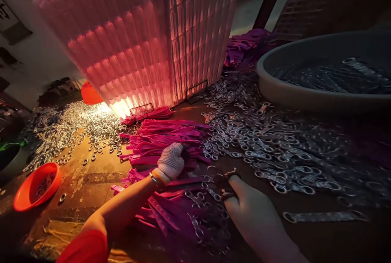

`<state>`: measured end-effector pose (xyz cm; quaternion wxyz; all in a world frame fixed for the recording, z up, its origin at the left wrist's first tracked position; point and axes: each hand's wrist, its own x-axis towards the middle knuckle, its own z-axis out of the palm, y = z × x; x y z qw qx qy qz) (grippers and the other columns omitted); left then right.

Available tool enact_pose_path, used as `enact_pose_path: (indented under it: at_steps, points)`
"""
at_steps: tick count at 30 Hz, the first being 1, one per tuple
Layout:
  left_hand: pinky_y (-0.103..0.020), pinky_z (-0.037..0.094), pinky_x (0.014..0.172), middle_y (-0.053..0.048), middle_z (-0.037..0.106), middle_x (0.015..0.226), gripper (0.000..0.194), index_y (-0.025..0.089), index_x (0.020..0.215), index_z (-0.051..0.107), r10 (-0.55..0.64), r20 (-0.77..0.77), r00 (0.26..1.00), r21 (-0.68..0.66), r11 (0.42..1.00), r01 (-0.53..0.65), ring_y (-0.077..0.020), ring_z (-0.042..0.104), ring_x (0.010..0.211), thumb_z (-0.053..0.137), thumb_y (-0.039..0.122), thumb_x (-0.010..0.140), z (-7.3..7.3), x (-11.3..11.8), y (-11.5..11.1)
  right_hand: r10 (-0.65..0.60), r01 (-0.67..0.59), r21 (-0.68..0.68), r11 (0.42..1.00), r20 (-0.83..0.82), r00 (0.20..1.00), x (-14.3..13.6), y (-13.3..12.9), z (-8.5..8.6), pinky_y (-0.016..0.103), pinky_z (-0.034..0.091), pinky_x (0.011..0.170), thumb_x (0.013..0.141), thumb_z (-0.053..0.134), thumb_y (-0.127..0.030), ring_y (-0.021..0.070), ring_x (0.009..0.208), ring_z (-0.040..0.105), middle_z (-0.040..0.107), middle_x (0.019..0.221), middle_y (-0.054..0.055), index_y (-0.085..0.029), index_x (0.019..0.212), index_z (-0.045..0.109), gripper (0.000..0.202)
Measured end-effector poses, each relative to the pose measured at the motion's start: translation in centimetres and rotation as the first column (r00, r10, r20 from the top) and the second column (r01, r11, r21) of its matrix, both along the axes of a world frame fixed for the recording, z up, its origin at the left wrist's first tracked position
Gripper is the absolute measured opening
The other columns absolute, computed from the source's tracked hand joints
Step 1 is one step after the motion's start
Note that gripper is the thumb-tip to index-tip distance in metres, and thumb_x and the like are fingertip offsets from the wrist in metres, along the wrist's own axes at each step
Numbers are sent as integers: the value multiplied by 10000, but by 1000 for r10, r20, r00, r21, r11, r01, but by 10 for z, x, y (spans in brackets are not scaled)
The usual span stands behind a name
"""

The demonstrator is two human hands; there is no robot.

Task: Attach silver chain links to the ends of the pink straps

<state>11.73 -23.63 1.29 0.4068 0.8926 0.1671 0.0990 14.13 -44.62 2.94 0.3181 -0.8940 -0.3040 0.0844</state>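
My left hand (171, 163), in a white knitted glove, is curled over a row of magenta strips (171, 132). Its fingertips are hidden, so what they grip cannot be made out. To its right is my right hand (250, 202), bare on the back, with dark wraps around the fingers. Those fingers are bent close to small metal links (210, 187) in shadow; what lies between them is unclear. More magenta strips (165, 210), some with metal links at their right ends, spread below my left wrist.
Tall pinkish ribbed panels (137, 43) stand behind the strips, lit from below. Loose metal links (275, 153) heap at right, beside a large round tub (317, 100). Metal rings (104, 128) lie at left, near an orange bowl (23, 197). A purple pile (247, 47) sits behind.
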Motion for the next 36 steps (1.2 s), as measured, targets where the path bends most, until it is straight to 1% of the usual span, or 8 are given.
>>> enact_pose_path:
  at_steps: [3,7,14,17,22,24,30,36]
  points:
    - [-233,462,563,-49,657,676,206,120,859,710,72,-56,996,-305,948,-85,-128,577,580,606,297,855,22,-29,2,63,-66,63,996,49,997,-6,3,4,291,387,583,694,417,-128,213,643,580,634,678,33,-226,828,608,253]
    - [-184,228,343,46,450,425,392,142,799,624,-57,-192,980,-704,703,-97,-64,329,335,643,533,822,46,-72,-13,209,-229,95,969,187,960,-21,12,16,291,430,741,656,434,-67,212,856,595,670,874,51,-217,865,642,331]
    - [-177,206,368,75,358,498,403,174,687,481,-90,-169,981,-796,599,-83,-36,272,384,664,517,794,51,-101,-42,361,-287,-325,901,197,911,-45,22,47,341,359,702,734,538,-82,242,822,595,668,926,127,-154,841,667,182]
    - [-192,200,383,75,348,530,397,181,710,475,-118,-186,975,-764,641,-68,-43,254,403,637,532,802,55,-102,-44,420,-312,-399,862,221,880,-49,22,52,350,326,668,795,553,-101,240,802,593,665,911,138,-157,814,667,129]
    - [-224,328,560,1,517,642,241,157,676,548,-267,-88,960,-259,936,237,-101,419,592,576,313,858,60,-99,-44,397,-275,-359,892,332,856,-49,15,38,356,285,637,836,515,-83,236,742,580,660,831,137,-163,744,656,187]
    - [-242,360,631,-16,570,703,136,154,685,594,-333,-65,941,-136,937,322,-121,447,655,587,207,810,54,-97,-44,366,-247,-346,905,339,867,-48,12,33,354,293,644,806,506,-49,239,746,584,666,842,137,-164,737,656,201]
    - [-223,363,526,-10,531,638,205,118,780,635,-182,-102,978,-499,860,108,-100,434,541,532,283,845,28,-98,-42,320,-234,-428,873,140,937,-44,14,43,316,365,729,718,503,8,262,921,642,690,1015,152,-138,937,671,312]
    - [-222,357,567,-20,596,677,151,134,707,659,-191,-103,976,-422,897,131,-123,477,629,517,125,757,19,-111,-40,297,-285,-481,829,-52,953,-48,19,39,299,323,601,769,468,8,248,822,706,733,836,114,-157,928,647,291]
